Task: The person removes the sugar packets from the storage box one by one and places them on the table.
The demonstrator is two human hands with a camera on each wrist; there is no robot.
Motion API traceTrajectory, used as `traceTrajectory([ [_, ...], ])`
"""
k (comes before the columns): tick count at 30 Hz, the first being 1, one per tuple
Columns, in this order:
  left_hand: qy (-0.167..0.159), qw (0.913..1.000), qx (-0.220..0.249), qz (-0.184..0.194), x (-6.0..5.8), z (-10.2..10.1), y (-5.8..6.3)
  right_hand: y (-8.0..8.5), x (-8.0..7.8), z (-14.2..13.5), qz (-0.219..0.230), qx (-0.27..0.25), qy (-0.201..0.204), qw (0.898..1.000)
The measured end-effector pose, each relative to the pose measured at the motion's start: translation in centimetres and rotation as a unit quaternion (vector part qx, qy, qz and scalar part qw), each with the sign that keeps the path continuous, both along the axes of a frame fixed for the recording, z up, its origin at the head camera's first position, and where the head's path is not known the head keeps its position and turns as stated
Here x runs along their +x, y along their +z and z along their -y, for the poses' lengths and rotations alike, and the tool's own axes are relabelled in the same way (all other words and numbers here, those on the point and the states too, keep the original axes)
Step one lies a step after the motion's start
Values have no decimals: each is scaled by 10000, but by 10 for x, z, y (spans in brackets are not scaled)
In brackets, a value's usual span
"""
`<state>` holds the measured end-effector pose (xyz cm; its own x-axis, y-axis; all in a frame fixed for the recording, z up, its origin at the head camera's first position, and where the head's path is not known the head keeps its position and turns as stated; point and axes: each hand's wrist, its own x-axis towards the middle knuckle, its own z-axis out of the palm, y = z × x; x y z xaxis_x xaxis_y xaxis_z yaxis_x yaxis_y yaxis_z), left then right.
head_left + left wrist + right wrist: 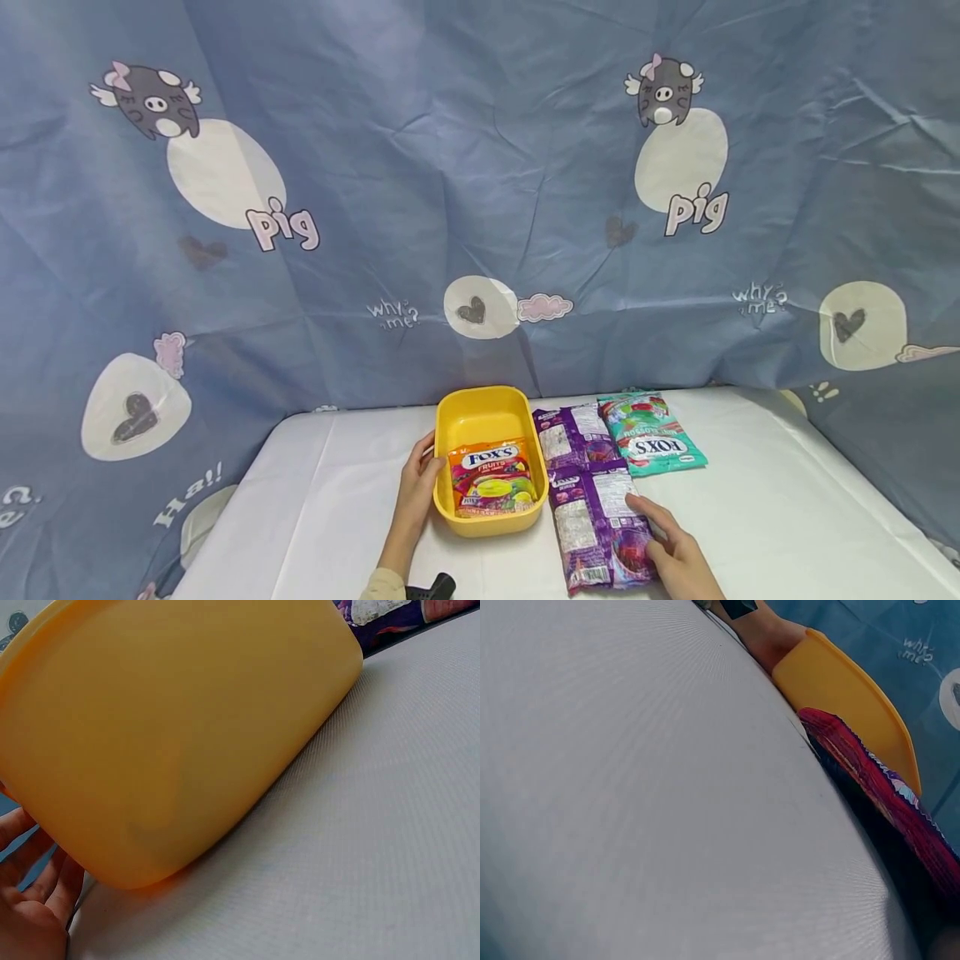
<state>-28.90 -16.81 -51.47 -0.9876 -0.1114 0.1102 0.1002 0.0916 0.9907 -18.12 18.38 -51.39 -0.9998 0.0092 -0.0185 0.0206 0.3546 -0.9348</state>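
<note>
The left hand [412, 492], fingers relaxed, is probably helping best by lightly bracing the yellow box [492, 527], while the right hand [677, 554], grip unclear, is touching the nearer purple packet [596, 525].

Yellow rectangular plastic tub [482, 417], rounded corners, upright, open-topped, left hand [417, 483] touching its left side; orange-and-red Fox's Fruits plastic packet [492, 482] flat in near part. Just right: glossy purple plastic packet [597, 530], printed panels up, right hand [677, 557] at right edge.
</note>
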Motion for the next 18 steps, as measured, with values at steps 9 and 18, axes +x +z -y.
traceTrajectory([
  [9, 2, 10000, -26, -9, -1, 0, -3, 1, 2, 2, -92, 277, 67, 9996],
  [18, 10, 9999, -116, -25, -2, 0, -1, 1, 1, 2, -301, 858, 125, 9958],
])
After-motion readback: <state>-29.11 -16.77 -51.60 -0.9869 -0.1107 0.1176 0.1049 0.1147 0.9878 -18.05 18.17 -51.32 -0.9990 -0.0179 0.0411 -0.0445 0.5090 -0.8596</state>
